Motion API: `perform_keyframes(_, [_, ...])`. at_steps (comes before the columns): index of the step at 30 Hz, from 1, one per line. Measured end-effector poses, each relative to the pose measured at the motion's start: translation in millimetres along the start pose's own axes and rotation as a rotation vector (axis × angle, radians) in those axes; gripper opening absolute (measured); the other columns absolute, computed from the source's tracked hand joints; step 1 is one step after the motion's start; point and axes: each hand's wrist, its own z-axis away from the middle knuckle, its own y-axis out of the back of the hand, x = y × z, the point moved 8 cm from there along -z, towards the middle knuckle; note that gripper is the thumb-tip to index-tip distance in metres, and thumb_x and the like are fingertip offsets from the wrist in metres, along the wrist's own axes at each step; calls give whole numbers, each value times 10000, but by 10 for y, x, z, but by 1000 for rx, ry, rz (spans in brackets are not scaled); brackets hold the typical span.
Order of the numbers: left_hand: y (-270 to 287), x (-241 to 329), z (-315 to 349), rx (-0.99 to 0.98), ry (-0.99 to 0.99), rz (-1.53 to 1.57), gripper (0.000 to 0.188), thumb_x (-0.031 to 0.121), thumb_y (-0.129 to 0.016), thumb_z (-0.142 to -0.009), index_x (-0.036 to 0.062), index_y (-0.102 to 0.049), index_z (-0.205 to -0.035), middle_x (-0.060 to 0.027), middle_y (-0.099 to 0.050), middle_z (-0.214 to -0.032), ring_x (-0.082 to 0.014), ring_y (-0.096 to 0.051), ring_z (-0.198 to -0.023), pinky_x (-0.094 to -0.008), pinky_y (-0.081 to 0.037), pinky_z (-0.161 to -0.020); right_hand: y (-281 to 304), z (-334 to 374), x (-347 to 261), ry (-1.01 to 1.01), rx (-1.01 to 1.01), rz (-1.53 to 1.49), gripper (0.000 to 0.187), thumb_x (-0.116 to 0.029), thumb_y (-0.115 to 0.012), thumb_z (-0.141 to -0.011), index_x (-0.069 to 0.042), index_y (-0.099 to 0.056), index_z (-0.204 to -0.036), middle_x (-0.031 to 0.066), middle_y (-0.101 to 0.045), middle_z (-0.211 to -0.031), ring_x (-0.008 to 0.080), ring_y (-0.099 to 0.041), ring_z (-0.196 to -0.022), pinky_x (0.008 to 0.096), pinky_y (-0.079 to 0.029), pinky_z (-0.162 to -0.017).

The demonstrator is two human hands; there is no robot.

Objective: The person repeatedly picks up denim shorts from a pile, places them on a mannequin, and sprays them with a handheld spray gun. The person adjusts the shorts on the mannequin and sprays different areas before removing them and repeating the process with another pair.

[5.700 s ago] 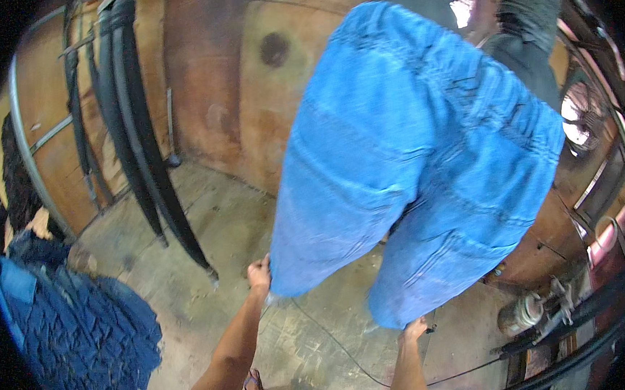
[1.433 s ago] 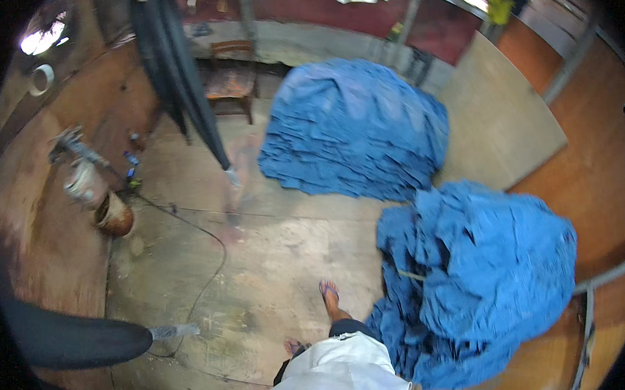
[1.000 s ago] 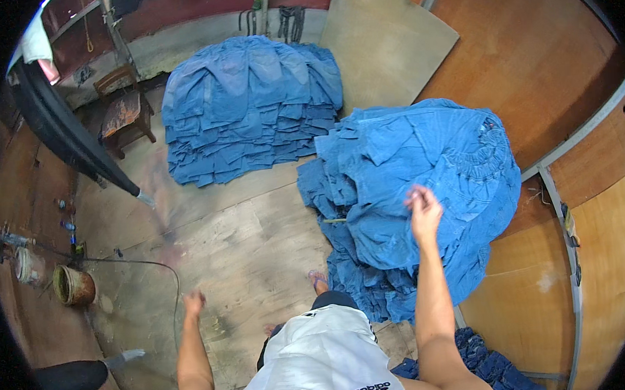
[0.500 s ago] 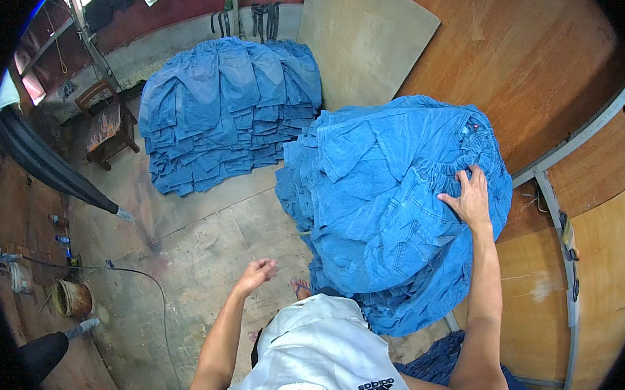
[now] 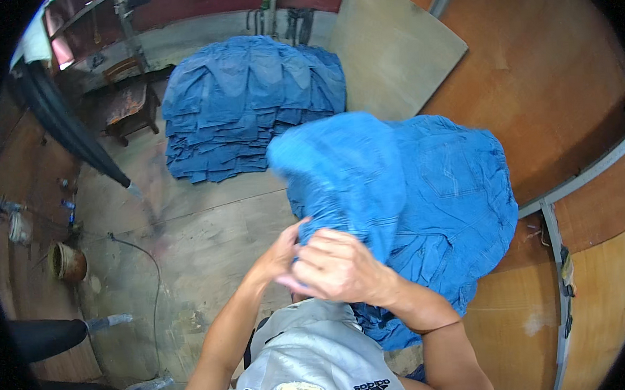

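Observation:
A pair of blue jeans [image 5: 351, 170] is lifted off the pile in front of me, blurred by motion, its gathered waistband bunched near my body. My right hand [image 5: 339, 265] is closed round that waistband. Close beside it, my left hand [image 5: 282, 255] pinches the same edge; its fingertips are partly hidden behind the right hand. Below and to the right lies the pile of jeans [image 5: 453, 185], a stitched back pocket showing on its top piece. The lifted pair covers the pile's left part.
A second denim stack [image 5: 248, 98] stands at the back on the floor. A wooden chair [image 5: 131, 102], a rusty bucket [image 5: 67, 261] and black padded arms [image 5: 68, 125] are on the left. A board [image 5: 396, 44] leans by the wooden wall [image 5: 529, 85] on the right.
My right hand has pulled the top jeans up off the pile, leftward and toward me. My left hand has moved right and joined it at the waistband. The view has shifted slightly.

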Motion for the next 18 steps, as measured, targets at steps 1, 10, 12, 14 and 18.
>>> perform_keyframes(1, [121, 234, 320, 127, -182, -18, 495, 178, -675, -915, -29, -521, -1337, -68, -636, -1162, -108, -577, -1046, -297, -485, -937, -75, -134, -135, 55, 48, -48, 376, -200, -832, -773, -87, -497, -643, 53, -515, -661, 224, -547, -618, 352, -475, -602])
perform_keyframes(10, [495, 1246, 3019, 698, -238, -359, 289, 241, -788, -870, -32, -720, -938, -48, -711, -828, -97, -629, -754, -282, -526, -698, -1638, -473, -834, -88, -694, -498, 265, -273, -654, -939, -48, -587, -816, 143, -635, -678, 341, -665, -679, 452, -500, -663])
perform_keyframes(12, [336, 1246, 3350, 647, -201, -465, 299, 258, -809, -849, -16, -726, -934, -73, -712, -798, -107, -625, -715, -278, -515, -680, -2184, -321, -891, -449, -880, -736, 284, -137, -683, -888, -44, -529, -1107, 176, -678, -749, 401, -689, -797, 504, -512, -731])
perform_keyframes(14, [264, 1190, 3621, 600, -131, -534, 323, 280, -817, -839, -12, -723, -940, -105, -706, -780, -128, -620, -682, -286, -497, -650, -2704, -352, -1186, -226, -849, -480, 557, -146, -791, -781, -85, -451, -1218, 250, -621, -1117, 446, -670, -860, 501, -534, -755])
perform_keyframes(18, [126, 1086, 4290, 715, -133, -521, 340, 300, -805, -849, -17, -709, -931, -131, -683, -750, -138, -595, -661, -311, -472, -624, -3918, -32, -1649, -54, -941, -100, 946, -144, -848, -696, -151, -319, -1480, 351, -383, -1423, 511, -629, -1009, 524, -554, -835])
